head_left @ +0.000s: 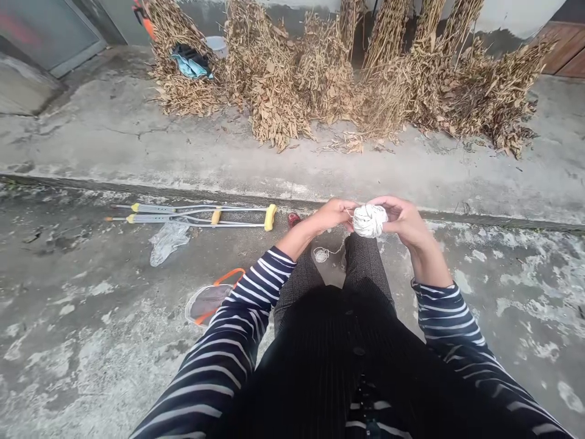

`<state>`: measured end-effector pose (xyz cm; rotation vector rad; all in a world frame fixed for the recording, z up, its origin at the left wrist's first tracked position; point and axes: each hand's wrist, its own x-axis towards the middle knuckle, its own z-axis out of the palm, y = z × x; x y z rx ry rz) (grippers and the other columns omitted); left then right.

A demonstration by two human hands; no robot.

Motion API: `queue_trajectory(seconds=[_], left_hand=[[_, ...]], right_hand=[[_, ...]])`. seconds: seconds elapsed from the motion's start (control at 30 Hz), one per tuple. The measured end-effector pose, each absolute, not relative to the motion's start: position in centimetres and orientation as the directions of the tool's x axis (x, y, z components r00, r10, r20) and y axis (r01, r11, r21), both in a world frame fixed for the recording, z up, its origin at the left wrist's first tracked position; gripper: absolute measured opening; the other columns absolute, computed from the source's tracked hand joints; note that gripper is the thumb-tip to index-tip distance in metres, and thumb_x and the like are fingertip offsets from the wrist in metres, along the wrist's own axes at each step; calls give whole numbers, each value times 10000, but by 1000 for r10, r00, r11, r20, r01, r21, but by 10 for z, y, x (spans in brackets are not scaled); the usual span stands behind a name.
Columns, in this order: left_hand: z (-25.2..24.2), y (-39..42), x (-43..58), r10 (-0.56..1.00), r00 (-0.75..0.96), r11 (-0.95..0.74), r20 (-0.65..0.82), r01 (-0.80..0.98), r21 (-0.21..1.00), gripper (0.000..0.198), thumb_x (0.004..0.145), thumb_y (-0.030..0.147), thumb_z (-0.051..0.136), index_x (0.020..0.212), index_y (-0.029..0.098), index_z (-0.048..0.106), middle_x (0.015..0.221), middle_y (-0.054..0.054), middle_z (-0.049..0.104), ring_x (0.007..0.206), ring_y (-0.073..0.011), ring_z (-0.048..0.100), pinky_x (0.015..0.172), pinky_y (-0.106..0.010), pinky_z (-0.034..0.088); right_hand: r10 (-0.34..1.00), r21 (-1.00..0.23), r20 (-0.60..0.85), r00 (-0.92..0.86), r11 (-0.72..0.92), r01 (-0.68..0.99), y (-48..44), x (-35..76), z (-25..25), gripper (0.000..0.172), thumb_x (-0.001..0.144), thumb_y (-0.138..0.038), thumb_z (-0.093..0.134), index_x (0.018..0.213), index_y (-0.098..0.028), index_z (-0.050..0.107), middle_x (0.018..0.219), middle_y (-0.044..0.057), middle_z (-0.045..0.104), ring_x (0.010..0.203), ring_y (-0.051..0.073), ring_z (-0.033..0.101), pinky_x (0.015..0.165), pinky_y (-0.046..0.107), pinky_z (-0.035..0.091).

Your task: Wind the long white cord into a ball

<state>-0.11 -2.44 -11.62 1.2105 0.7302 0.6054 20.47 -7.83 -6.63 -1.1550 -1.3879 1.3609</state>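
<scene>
A white ball of yarn [369, 221] is up in front of my knees, between both hands. My right hand [402, 221] grips it from the right, fingers over the top and thumb below. To its left, my left hand [336, 214] is closed in a pinch on a strand of the same yarn that runs to the ball. Lower down, a small loose coil of yarn [321, 254] lies on the ground between my legs, with a strand trailing from it up to the right.
Left of me a crutch [196, 214] with yellow pads lies by the concrete step [205, 164]. A clear plastic bag [169, 242] and an orange-handled bag [208, 302] are on the ground nearby. Bundles of dried plants [283, 79] lean along the wall.
</scene>
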Motion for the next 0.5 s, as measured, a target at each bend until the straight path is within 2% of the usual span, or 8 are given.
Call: queue_trajectory(seconds=[0.1, 0.17, 0.27, 0.37, 0.5], left_hand=[[-106, -19, -14, 823, 550, 151, -140, 25, 988, 188, 820, 270, 763, 881, 93, 748, 688, -42, 713, 605, -120, 649, 634, -259, 540], [-92, -21, -26, 878, 475, 63, -59, 8, 998, 189, 841, 288, 740, 872, 101, 739, 695, -38, 710, 614, -110, 643, 635, -243, 535], [-69, -36, -41, 903, 430, -19, 8, 21, 1000, 222, 852, 333, 717, 860, 112, 734, 727, -42, 719, 635, -107, 635, 653, -235, 532], [-59, -61, -49, 905, 424, -56, 14, 85, 995, 250, 849, 379, 705, 833, 131, 734, 738, -41, 721, 649, -115, 622, 665, -239, 529], [-82, -94, -54, 903, 427, -24, -47, 160, 987, 263, 870, 400, 678, 772, 161, 727, 756, -38, 721, 686, -121, 622, 696, -234, 530]], right_hand=[[984, -980, -32, -173, 2, 198, -80, 209, -68, 434, 528, -142, 803, 959, -179, 767, 959, 35, 746, 851, 191, 650, 730, 285, 493], [995, -936, -9, -103, 28, 351, -80, 211, -72, 443, 547, -108, 739, 984, -174, 770, 954, 36, 739, 851, 205, 644, 757, 313, 502], [992, -837, 106, 63, 55, 544, -76, 212, -82, 433, 563, -88, 726, 979, -197, 766, 960, 39, 720, 899, 254, 640, 863, 405, 521], [946, -829, 247, 208, 95, 551, -70, 213, -87, 407, 587, -100, 755, 971, -236, 744, 995, 45, 691, 995, 294, 620, 950, 469, 514], [866, -889, 346, 362, 179, 422, -58, 222, -81, 396, 610, -140, 766, 990, -228, 693, 1024, 49, 676, 1057, 276, 603, 947, 437, 547]])
